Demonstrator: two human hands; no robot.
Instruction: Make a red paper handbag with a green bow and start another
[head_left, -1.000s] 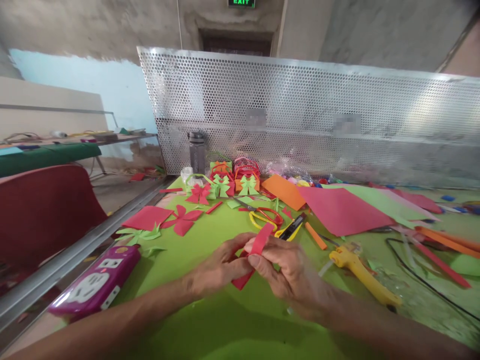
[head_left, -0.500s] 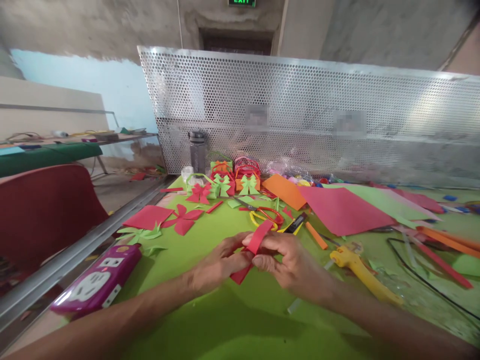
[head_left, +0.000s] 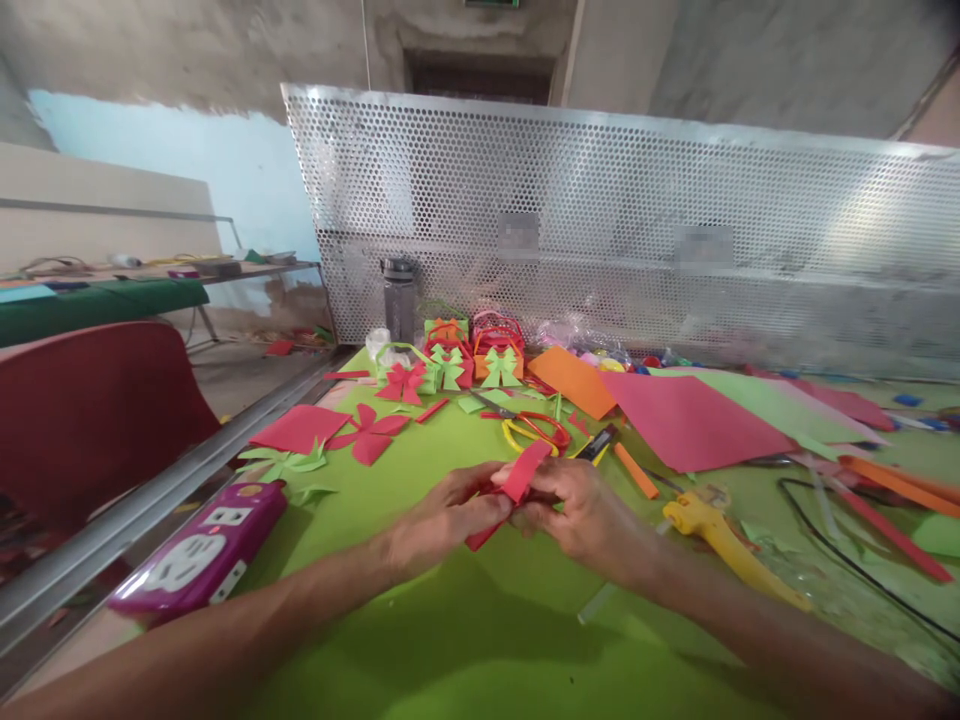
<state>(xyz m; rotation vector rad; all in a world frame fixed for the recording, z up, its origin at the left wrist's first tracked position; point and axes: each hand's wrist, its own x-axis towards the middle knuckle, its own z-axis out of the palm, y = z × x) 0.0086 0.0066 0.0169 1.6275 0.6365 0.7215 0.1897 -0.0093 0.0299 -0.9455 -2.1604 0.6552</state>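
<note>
A folded strip of red craft paper or foam (head_left: 527, 470) is held in the air above the green table top (head_left: 450, 650). My left hand (head_left: 454, 515) pinches it from the left, thumb on top, and one red end sticks out below. From the other side my right hand (head_left: 574, 505) closes on the same strip, its fingers partly hidden behind it. Just beyond the hands lie scissors (head_left: 555, 432) with red and yellow handles and a black-handled cutter (head_left: 600, 443). To the right of my right hand rests a yellow glue gun (head_left: 731, 545).
A purple power strip (head_left: 202, 550) lies at the left edge. Red petal shapes (head_left: 369, 434) and small bow-trimmed baskets (head_left: 501, 367) are farther back. Large red (head_left: 694, 420) and orange sheets (head_left: 574, 382) spread right. A bottle (head_left: 400, 300) stands by the perforated metal panel (head_left: 600, 230).
The red strip has turned slightly between my fingers, and its lower end sits a little higher. My right fingers have curled in closer. The view has shifted slightly.
</note>
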